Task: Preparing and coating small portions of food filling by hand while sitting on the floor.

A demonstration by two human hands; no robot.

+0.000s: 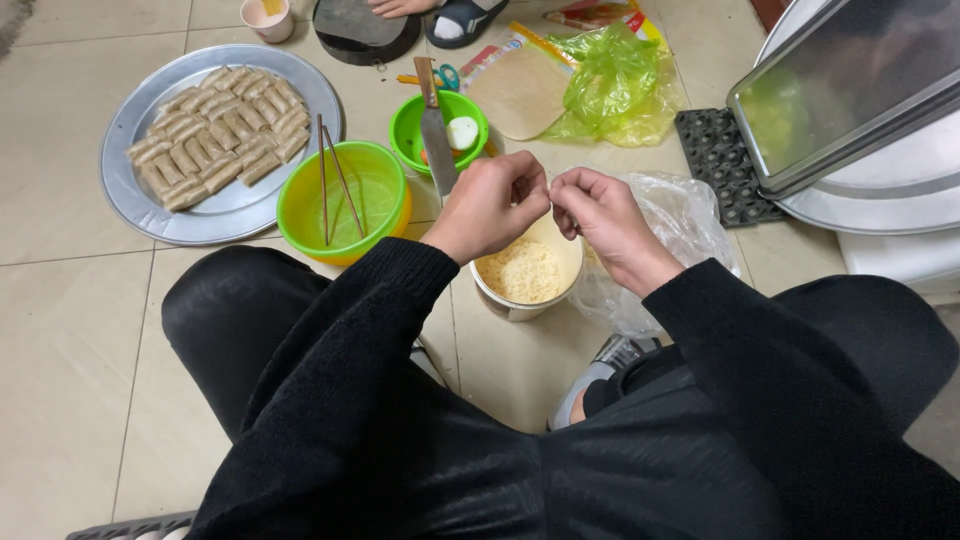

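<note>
My left hand and my right hand meet above a white bowl of pale yellow crumbs on the tiled floor. The fingertips of both hands pinch together at one spot; what they hold is too small to make out. Both sleeves are black. A clear plastic bag lies just right of the bowl, under my right wrist.
A round metal tray of several wrapped rolls lies far left. Nearby sit a green bowl with chopsticks and a smaller green bowl bearing a knife. Flat wrappers, a green bag, a black mat, a steel tray and another person's foot are beyond.
</note>
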